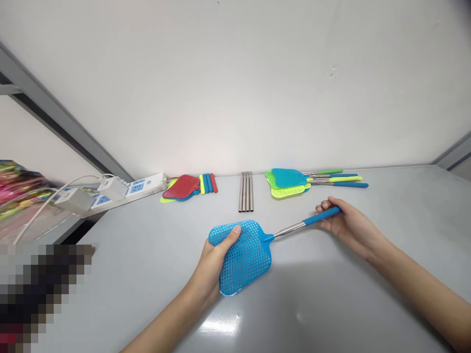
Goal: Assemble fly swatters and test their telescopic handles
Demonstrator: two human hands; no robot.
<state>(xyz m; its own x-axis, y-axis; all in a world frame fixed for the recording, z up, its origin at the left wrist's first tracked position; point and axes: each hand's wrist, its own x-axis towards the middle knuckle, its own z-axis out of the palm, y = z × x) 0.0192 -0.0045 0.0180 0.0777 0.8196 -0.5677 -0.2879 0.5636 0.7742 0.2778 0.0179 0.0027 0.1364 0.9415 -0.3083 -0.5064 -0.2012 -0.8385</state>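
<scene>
A blue fly swatter [246, 260] is held above the grey table, its mesh head to the left and its handle slanting up to the right. My left hand [216, 264] grips the mesh head, thumb on top and the other fingers hidden underneath. At the other end, my right hand [346, 223] is closed around the tip of the blue grip [321, 216], with some fingers curled beneath it. A short metal rod [290, 229] joins the grip to the head.
By the wall lie stacked swatter heads [182, 188], coloured grips [208, 183], several metal rods [246, 192] and a pile of whole fly swatters [289, 179]. A power strip [138, 189] with plugged-in chargers and cables runs along the left edge, near colourful plastic packaging [25, 196].
</scene>
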